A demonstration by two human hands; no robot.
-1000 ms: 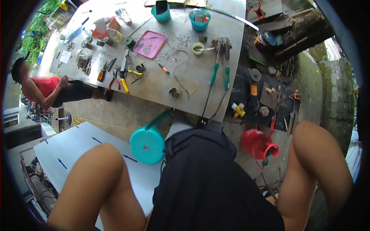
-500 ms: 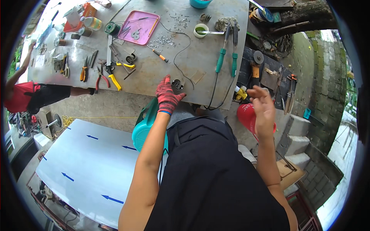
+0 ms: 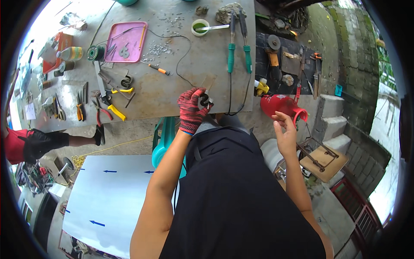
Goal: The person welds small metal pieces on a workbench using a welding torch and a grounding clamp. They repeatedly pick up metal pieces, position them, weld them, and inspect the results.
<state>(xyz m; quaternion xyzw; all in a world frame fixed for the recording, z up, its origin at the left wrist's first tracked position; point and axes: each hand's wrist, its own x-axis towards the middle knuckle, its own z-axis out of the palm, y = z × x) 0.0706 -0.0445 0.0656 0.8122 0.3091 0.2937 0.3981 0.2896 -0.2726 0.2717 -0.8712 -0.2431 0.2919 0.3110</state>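
Note:
My left hand (image 3: pixel 192 107), in a red-and-black striped glove, is at the table's near edge. Its thumb and fingers close round a small curled metal piece (image 3: pixel 204 100), dark with a shiny part. Bare and raised to the right of my body, my right hand (image 3: pixel 285 134) has its fingers apart, loosely bent, with nothing in them. Beyond the glove, a thin flat plate (image 3: pixel 208 82) lies on the table next to the end of a dark wire (image 3: pixel 188 47). Another dark curled piece (image 3: pixel 127 81) rests near yellow-handled snips (image 3: pixel 115 111).
On the metal table (image 3: pixel 168 99) are a pink tray (image 3: pixel 111 34), an orange-handled screwdriver (image 3: pixel 160 70), red-handled pliers (image 3: pixel 103 113) and two green-handled soldering irons (image 3: pixel 231 56) (image 3: pixel 247 56). A red container (image 3: pixel 276 105) stands right of the table. Another person (image 3: pixel 30 144) is at far left.
My left hand has closed round the curled metal piece that lay beside it on the table. My right hand has come down slightly, to the left. The whole view has shifted.

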